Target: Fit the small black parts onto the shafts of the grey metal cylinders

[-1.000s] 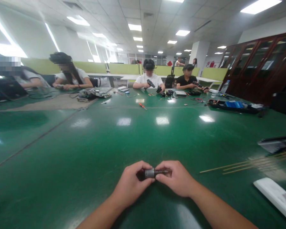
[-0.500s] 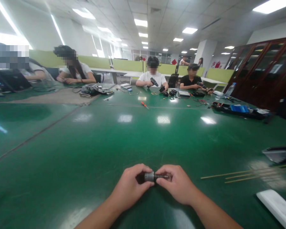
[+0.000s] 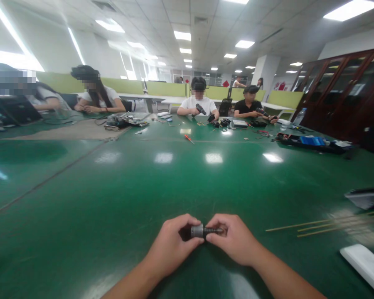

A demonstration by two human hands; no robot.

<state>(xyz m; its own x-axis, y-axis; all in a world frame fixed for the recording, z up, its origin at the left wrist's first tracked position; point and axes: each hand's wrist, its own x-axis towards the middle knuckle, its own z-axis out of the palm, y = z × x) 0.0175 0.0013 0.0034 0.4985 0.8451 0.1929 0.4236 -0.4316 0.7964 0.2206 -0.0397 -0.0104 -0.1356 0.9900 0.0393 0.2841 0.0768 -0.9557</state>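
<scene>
Low in the middle of the head view, a short grey metal cylinder (image 3: pixel 197 231) with a thin dark ribbed shaft (image 3: pixel 214 231) lies level between my hands. Its exact kind is too small to make out. My left hand (image 3: pixel 171 241) is closed around the cylinder's left end, thumb below and fingers above. With thumb and fingers pinched, my right hand (image 3: pixel 235 238) grips the shaft on the right. The fingers partly hide both ends of the piece. Underneath is the shiny green table (image 3: pixel 127 187).
Several thin sticks (image 3: pixel 327 226) and a white power strip (image 3: pixel 363 265) lie at the right. An orange screwdriver (image 3: pixel 188 138) rests farther off. Across the table, people sit with drills, parts and a black tray (image 3: pixel 311 143) of items.
The view has tilted up slightly. Both hands and the held piece appear a little farther right, with the same grip; slightly more of the ribbed shaft seems to show.
</scene>
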